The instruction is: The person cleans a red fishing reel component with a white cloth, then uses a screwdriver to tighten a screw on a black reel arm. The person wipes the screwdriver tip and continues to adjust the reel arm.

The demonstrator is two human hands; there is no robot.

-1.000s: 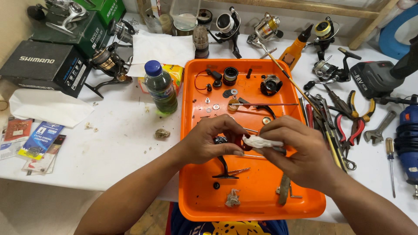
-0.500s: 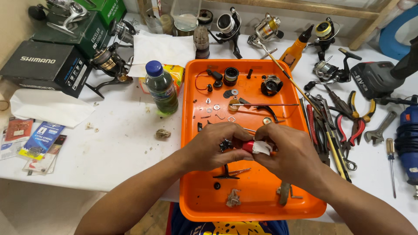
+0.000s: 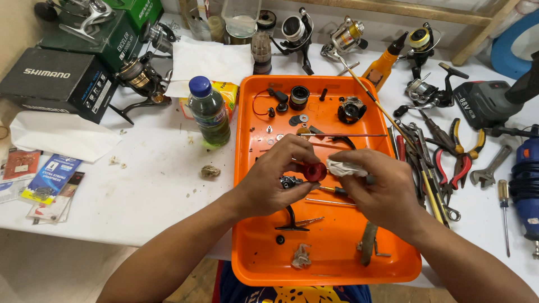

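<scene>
Both hands meet over the middle of the orange tray, held a little above its floor so that anything dropped lands inside the rim rather than on the tabletop. The left hand is closed around a small red round part, pinching it between thumb and fingertips with its open face turned toward 3 o'clock. The right hand is closed on a crumpled white cloth, pressed against that face, seemingly to wipe it.

Just under the red part a small dark metal piece and a thin screwdriver lie on the tray, close at hand. At 12 o'clock on the tray, washers, a black spool and a dark gear housing lie spread apart, which keeps each piece easy to find. At 6 o'clock lie a black curved arm and a dirty scrap of rag.

At 10 o'clock from the hands a green bottle with a blue cap stands upright on the tabletop. At 3 o'clock, off the tray, pliers and a wrench lie in a loose row
</scene>
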